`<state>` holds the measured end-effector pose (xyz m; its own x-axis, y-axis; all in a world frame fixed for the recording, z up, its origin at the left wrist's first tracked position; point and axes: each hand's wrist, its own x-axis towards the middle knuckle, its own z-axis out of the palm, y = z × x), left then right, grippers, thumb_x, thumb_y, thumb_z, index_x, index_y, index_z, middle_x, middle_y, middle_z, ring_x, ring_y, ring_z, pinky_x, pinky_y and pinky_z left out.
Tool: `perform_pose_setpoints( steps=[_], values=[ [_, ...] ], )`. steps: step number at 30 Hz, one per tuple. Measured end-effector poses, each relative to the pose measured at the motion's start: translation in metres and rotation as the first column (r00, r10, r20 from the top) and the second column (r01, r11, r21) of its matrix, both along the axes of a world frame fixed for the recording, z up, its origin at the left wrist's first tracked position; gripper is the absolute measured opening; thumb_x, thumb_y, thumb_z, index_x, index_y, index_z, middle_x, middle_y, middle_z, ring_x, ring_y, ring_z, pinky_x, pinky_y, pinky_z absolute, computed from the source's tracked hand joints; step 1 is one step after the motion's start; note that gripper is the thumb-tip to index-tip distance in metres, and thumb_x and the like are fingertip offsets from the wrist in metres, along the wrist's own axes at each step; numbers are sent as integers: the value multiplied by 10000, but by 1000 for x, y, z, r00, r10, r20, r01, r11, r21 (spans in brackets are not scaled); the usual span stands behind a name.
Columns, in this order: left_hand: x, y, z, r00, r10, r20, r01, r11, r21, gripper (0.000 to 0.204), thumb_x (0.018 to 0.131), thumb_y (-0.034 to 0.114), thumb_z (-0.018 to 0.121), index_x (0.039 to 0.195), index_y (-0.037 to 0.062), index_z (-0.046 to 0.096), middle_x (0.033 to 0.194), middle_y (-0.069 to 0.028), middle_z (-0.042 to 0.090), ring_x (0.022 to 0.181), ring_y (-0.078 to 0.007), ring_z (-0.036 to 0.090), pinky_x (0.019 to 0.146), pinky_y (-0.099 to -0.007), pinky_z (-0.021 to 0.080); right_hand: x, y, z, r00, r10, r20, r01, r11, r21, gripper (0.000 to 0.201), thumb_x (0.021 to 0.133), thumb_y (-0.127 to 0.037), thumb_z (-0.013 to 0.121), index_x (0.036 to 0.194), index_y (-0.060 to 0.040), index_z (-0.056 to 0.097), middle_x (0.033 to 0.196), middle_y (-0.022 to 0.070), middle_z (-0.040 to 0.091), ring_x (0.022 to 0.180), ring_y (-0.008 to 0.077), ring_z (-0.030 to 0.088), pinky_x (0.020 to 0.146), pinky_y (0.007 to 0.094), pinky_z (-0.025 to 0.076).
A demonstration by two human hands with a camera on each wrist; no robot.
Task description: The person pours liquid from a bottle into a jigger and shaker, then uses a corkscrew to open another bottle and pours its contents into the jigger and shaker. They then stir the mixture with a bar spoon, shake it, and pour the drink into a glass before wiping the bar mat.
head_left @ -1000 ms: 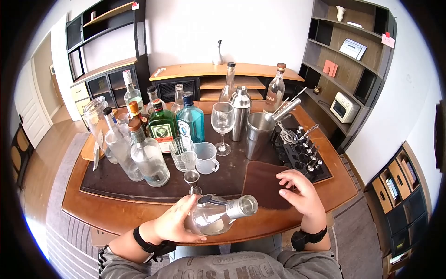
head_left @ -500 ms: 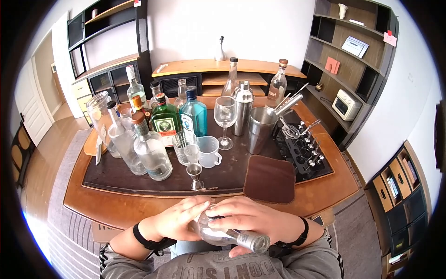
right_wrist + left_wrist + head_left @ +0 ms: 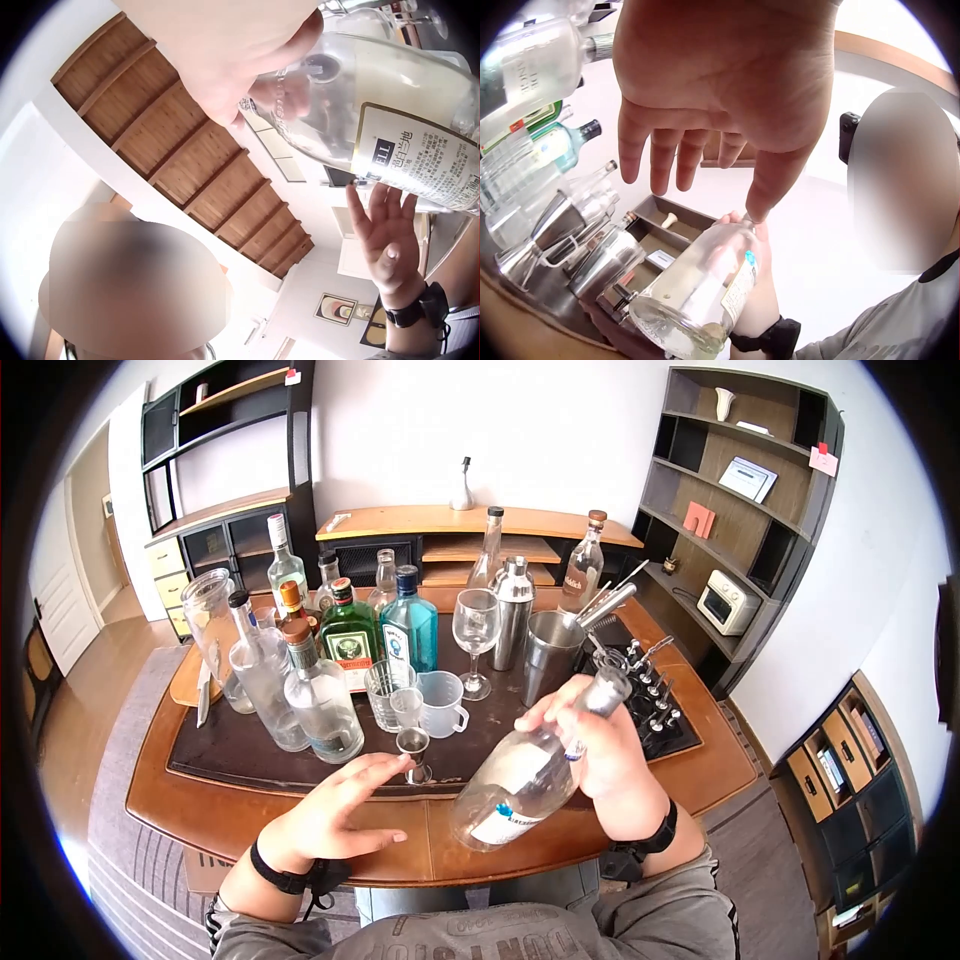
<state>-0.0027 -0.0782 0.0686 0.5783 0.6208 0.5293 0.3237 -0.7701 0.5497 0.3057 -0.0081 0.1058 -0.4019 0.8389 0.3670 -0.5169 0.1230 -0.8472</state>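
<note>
My right hand point(image 3: 608, 755) grips a clear glass bottle point(image 3: 515, 785) by its neck and shoulder. The bottle is tilted over the table's front edge, its mouth up to the right and its base down to the left. A white label point(image 3: 409, 154) with printed text shows in the right wrist view. Apart from the bottle, my left hand point(image 3: 335, 815) is held with fingers extended, palm facing the bottle in the left wrist view. Just beyond its fingertips stands a metal jigger point(image 3: 413, 748), with a plastic measuring jug point(image 3: 440, 705) behind it.
Several bottles crowd the left of the table, among them a green bottle point(image 3: 350, 640) and a blue bottle point(image 3: 410, 625). A wine glass point(image 3: 477, 625), a cocktail shaker point(image 3: 513, 615) and a mixing tin point(image 3: 548, 655) stand mid-table. A black rack of bar tools point(image 3: 645, 700) lies right.
At first my left hand alone held the bottle; then both hands were on it near my chest. Now my left hand has let go, and my right has raised the bottle by its neck.
</note>
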Motion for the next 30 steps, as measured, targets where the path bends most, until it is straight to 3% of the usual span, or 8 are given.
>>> perform_pose_setpoints(
  steps=[4, 8, 12, 14, 17, 21, 22, 30],
  values=[
    [5, 4, 46, 995, -4, 101, -8, 993, 119, 639, 686, 32, 805, 1279, -3, 570, 1244, -200, 580, 1137, -339, 586, 946, -397, 480, 8, 29, 51, 995, -100, -4, 100, 995, 23, 166, 914, -214, 637, 899, -57, 589, 888, 129, 681, 834, 211, 662, 773, 362, 534],
    [5, 4, 87, 960, -41, 276, -34, 965, 261, 509, 670, 50, 765, 1157, -23, 639, 1171, -210, 628, 1068, -320, 623, 927, -401, 477, -1, 42, 105, 979, -201, 34, 197, 975, 99, 231, 933, -272, 623, 831, -65, 619, 852, 111, 667, 873, 250, 663, 800, 392, 536],
    [8, 4, 89, 736, -121, 666, -94, 956, 277, 470, 687, 162, 749, 1110, -15, 644, 1077, -225, 645, 1015, -318, 629, 907, -400, 481, -21, 43, 150, 947, -307, 92, 281, 933, 223, 235, 924, -277, 634, 814, -69, 620, 851, 115, 674, 856, 237, 662, 795, 393, 537],
    [4, 4, 84, 636, -149, 758, -83, 962, 259, 446, 702, 173, 749, 1092, -15, 642, 1033, -211, 646, 992, -311, 633, 886, -399, 489, -31, 48, 168, 935, -333, 119, 296, 922, 249, 243, 914, -287, 642, 804, -73, 610, 845, 117, 671, 847, 233, 660, 790, 391, 536],
    [-21, 4, 86, 761, -75, 644, -154, 944, 292, 429, 717, 188, 748, 1076, -18, 637, 1020, -202, 643, 961, -302, 636, 868, -395, 493, -43, 62, 189, 934, -320, 158, 277, 930, 243, 257, 901, -305, 648, 795, -76, 601, 829, 114, 665, 830, 228, 652, 787, 389, 532],
    [-44, -3, 87, 652, -69, 755, -249, 921, 300, 393, 748, 229, 728, 1038, -18, 629, 991, -195, 643, 916, -287, 632, 827, -387, 500, -65, 83, 214, 901, -405, 158, 341, 884, 320, 274, 903, -319, 631, 795, -68, 605, 822, 118, 663, 812, 214, 641, 774, 376, 527],
    [-58, -2, 84, 713, -84, 696, -248, 898, 363, 458, 830, 309, 687, 1157, 14, 561, 1021, -180, 599, 927, -271, 577, 824, -397, 481, -70, 92, 220, 896, -422, 140, 362, 875, 321, 276, 903, -318, 631, 796, -65, 606, 826, 119, 663, 809, 213, 640, 774, 374, 525],
    [-92, -8, 88, 682, -151, 715, -277, 852, 444, 409, 876, 297, 636, 1177, 37, 541, 971, -144, 574, 876, -239, 553, 800, -373, 452, -124, 165, 249, 819, -572, -49, 546, 749, 375, 267, 858, -234, 681, 946, 3, 594, 785, 105, 626, 714, 170, 590, 694, 327, 484]
  ],
)
